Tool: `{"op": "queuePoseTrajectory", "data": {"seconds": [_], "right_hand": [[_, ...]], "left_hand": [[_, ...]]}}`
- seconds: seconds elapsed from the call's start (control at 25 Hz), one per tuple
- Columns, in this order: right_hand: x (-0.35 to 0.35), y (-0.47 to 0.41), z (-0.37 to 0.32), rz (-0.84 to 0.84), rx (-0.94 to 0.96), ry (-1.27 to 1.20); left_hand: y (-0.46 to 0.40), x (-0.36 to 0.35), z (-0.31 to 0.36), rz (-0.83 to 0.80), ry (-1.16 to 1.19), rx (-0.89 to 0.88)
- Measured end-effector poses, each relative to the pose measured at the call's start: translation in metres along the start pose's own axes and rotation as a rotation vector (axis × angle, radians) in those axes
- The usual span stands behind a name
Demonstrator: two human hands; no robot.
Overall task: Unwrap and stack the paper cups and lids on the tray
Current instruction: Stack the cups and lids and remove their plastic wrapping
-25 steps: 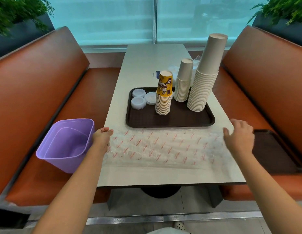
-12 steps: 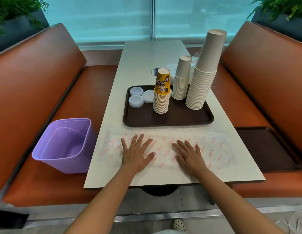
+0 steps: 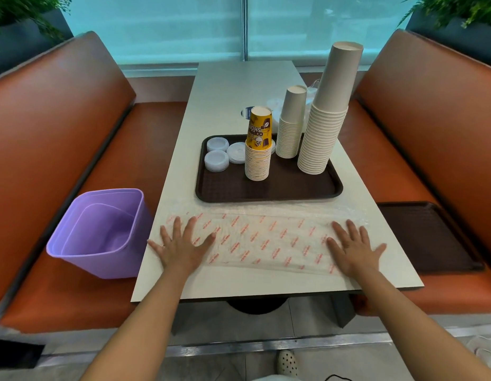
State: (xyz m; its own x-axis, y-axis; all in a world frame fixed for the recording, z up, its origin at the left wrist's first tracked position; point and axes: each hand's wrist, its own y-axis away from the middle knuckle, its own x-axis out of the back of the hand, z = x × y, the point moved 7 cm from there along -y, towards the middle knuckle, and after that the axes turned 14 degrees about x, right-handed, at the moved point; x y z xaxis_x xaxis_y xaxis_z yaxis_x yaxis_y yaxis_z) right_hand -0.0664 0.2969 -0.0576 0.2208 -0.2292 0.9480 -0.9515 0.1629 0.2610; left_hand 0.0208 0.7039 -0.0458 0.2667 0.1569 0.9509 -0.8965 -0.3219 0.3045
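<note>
Orange booth seats flanked the table (image 3: pixel 238 86). Both hands, left hand (image 3: pixel 181 247) and right hand (image 3: pixel 354 250), lay flat with fingers spread, pressing the clear wrapper (image 3: pixel 266 240) along the near edge. Cup stacks (image 3: pixel 324 133) and lids (image 3: pixel 217 160) stood on the tray (image 3: pixel 266 192) just beyond.

Surface (image 3: pixel 233 86): long, pale, running away from me toward the window (image 3: pixel 183 26). Benches: one orange-brown padded bench (image 3: pixel 60 114) on my left, another orange bench (image 3: pixel 431 105) on my right. Purple bin (image 3: pixel 101 232): standing on the left seat, just beside the surface edge. Spare dark tray (image 3: pixel 428 237): lying flat on the right seat. Planters with green foliage (image 3: pixel 455 9): both far corners.
</note>
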Motion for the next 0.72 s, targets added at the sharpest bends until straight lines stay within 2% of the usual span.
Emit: {"op": "queuePoseTrajectory", "data": {"seconds": [0.08,0.12,0.16,0.24,0.28,0.32,0.36,0.44,0.56,0.72], "right_hand": [[0.009,0.002,0.002,0.000,-0.066,0.067],[0.016,0.001,-0.008,0.047,-0.072,0.106],[0.026,-0.001,-0.029,0.151,-0.013,0.123],[0.045,0.001,-0.094,0.397,0.271,0.088],[0.046,0.004,-0.125,0.455,0.415,0.031],[0.038,0.005,-0.149,0.394,0.503,-0.042],[0.023,0.006,-0.164,0.285,0.535,-0.093],[-0.008,0.008,-0.162,0.110,0.514,-0.105],[-0.014,0.006,-0.124,0.172,0.417,-0.125],[-0.004,0.003,-0.064,0.195,0.089,-0.114]], "left_hand": [[0.002,0.006,-0.004,0.010,-0.068,0.060],[0.009,0.013,0.002,0.086,-0.102,0.065],[0.020,0.025,0.017,0.207,-0.071,0.004],[0.054,0.043,0.064,0.414,0.127,-0.309],[0.072,0.042,0.088,0.408,0.163,-0.470],[0.085,0.033,0.105,0.340,0.130,-0.557],[0.090,0.021,0.113,0.263,0.075,-0.560],[0.076,0.003,0.105,0.182,-0.020,-0.462],[0.046,0.000,0.064,0.208,0.033,-0.307],[0.013,0.011,-0.002,0.250,0.134,-0.054]]}}
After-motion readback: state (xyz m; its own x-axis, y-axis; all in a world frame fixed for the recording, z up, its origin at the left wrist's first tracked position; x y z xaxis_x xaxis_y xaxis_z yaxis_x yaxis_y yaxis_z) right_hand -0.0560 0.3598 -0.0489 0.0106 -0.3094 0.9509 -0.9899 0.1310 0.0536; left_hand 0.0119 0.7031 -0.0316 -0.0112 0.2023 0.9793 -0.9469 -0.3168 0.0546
